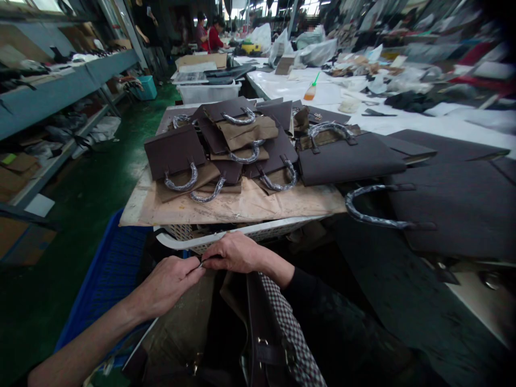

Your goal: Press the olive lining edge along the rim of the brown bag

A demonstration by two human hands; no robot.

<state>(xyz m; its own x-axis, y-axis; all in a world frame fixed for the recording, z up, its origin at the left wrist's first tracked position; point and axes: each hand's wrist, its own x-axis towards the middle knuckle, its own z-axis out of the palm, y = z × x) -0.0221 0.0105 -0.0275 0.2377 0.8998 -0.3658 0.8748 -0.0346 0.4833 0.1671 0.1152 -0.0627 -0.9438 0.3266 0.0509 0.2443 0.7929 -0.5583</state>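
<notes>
My left hand (173, 282) and my right hand (237, 252) meet at the near side of the table, thumbs and fingers pinched together. Between the fingertips shows a thin pale-and-dark edge (202, 264), apparently part of the handbag beneath; its detail is too small to make out. The handbag (185, 317) stands open below my hands, showing brown lining, a dark brown strap with metal fittings, and a black-and-white checked panel (282, 317) on its right. My right forearm passes above that panel. The bag's lower part is cut off by the frame.
Dark brown bag pieces (258, 134) with plastic-wrapped handles are heaped on a board (137, 207) ahead. Under it sit a white basket (173, 242) and a blue crate (105, 290). More panels (455, 209) lie right. Shelves (76, 75) line the left; people work far back.
</notes>
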